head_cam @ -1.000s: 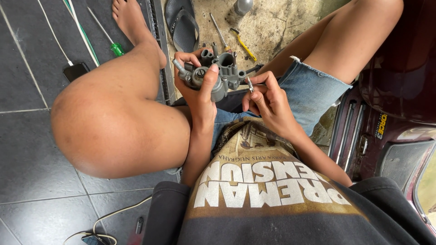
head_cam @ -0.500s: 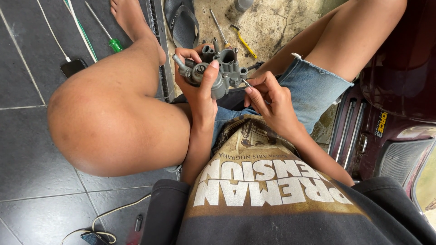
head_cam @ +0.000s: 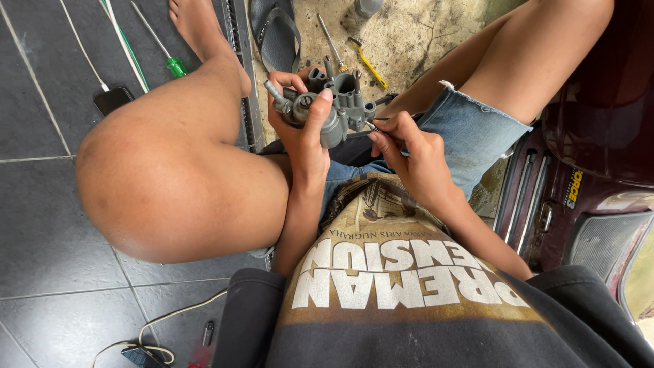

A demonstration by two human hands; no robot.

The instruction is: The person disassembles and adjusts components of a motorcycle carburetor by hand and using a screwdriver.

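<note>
Grey metal carburettor gripped in our left hand.
Our left fingers wrap its body; our right hand pinches a small screw at its side, above our denim shorts.

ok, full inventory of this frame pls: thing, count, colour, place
carburettor: 1, grey metal, held up between the knees
screwdriver: 1, green handle, on the dark tiles top left
phone: 1, black, on the tiles by the left knee, white cable attached
sandal: 1, dark, on the ground top centre
yellow tool: 1, on the sandy ground beyond the carburettor
metal rod: 1, silver, beside the yellow tool
scooter: 1, dark red, right edge
left hand: gripping the carburettor
right hand: pinching a small part at the carburettor's side
</note>
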